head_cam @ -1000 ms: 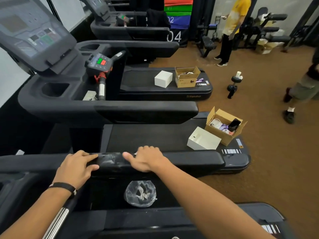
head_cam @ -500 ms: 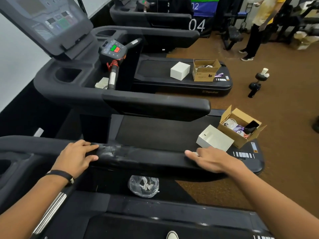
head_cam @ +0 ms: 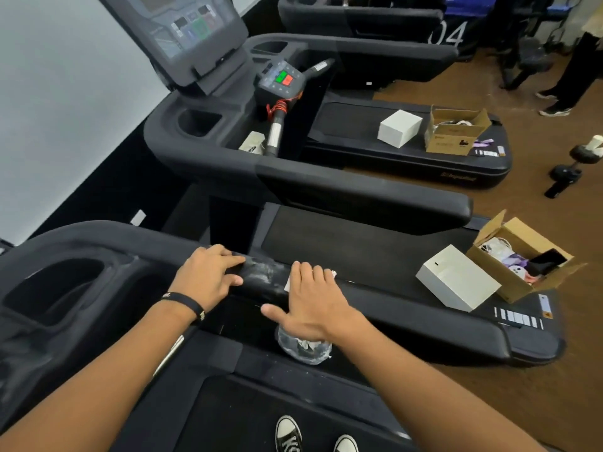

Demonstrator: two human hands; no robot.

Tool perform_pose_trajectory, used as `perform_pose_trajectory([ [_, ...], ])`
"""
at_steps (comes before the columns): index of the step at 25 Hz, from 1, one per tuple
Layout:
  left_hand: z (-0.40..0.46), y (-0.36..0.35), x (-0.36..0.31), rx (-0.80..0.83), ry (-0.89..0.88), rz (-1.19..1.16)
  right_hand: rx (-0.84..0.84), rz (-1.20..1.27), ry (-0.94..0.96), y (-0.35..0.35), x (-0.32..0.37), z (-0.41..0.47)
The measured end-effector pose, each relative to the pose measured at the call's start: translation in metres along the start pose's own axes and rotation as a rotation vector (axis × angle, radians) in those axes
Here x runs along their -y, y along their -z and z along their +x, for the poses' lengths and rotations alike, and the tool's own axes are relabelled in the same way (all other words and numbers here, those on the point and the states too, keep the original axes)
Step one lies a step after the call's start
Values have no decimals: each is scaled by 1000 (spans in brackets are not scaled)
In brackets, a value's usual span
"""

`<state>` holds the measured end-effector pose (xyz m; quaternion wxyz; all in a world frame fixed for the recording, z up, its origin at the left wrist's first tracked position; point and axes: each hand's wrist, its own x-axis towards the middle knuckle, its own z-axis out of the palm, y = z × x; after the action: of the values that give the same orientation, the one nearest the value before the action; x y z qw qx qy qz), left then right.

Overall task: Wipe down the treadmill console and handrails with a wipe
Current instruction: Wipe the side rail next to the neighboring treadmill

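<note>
The right hand is pressed flat, fingers straight, upon the wipe on the handrail. The left hand is rested beside it, fingers loosely extended. The rail's long axis is seen running rightward, unwiped length beyond the right hand.

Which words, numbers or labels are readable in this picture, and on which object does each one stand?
"04": white digits on the dark panel at the back.
Logo on the far treadmill's side rail: blurred, unreadable.
Console screen icons: blurred.
Print on the far cardboard box: too small.
Deck stickers: too small.
</note>
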<state>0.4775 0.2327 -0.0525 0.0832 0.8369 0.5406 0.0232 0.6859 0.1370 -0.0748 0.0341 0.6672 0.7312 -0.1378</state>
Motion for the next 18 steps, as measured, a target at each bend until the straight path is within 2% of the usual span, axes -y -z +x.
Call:
perform_pose_trajectory([
  [2, -4, -2, 2, -6, -11, 11, -85, -12, 58, -13, 0, -13],
  [5, -6, -2, 9, 16, -67, 26, -204, -54, 152, -29, -36, -60],
  [8, 3, 6, 26, 24, -86, -26, -231, -161, 173, -37, -62, -100],
  [14, 11, 11, 66, 53, 40, -23, -307, -142, 45, -39, -50, -96],
  [18, 11, 8, 69, 50, 19, -62, -285, -211, 9, -49, -54, -96],
])
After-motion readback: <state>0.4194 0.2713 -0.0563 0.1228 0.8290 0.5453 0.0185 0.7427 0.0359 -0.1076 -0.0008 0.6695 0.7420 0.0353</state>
